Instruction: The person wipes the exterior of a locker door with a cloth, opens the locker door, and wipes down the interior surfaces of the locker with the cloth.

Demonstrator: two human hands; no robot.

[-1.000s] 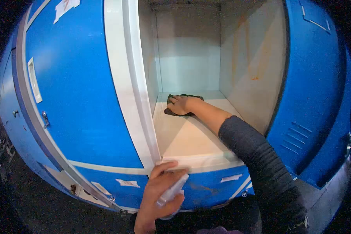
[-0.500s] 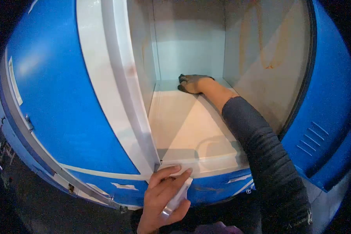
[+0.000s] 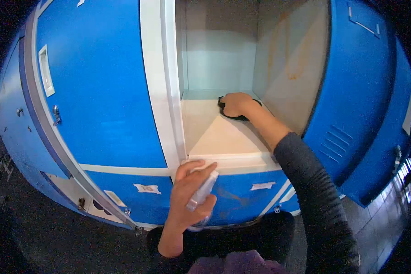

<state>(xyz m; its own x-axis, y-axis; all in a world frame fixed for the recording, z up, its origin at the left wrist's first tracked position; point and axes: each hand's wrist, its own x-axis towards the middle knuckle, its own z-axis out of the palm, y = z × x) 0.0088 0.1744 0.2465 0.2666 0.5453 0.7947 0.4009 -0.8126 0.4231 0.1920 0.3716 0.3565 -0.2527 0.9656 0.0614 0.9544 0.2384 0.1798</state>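
My right hand (image 3: 238,103) reaches into an open locker compartment and presses a dark cloth (image 3: 235,117) against its pale floor (image 3: 210,137), toward the back right. The cloth is mostly covered by the hand, with black edges showing around the fingers. Down by the compartment's front lip, my left hand (image 3: 183,196) is closed around a clear spray bottle (image 3: 204,189). The bottle is tilted, and fingers hide part of it.
A shut blue locker door (image 3: 96,91) stands to the left, and the opened blue door (image 3: 351,100) swings out at right. Brown streaks mark the inner right wall (image 3: 297,55). Below is another blue door with a paper label (image 3: 147,188). Dark floor lies beneath.
My right hand and the cloth have shifted slightly right and toward the front of the compartment floor. The camera view has moved back, showing more lockers. My left hand still holds the bottle.
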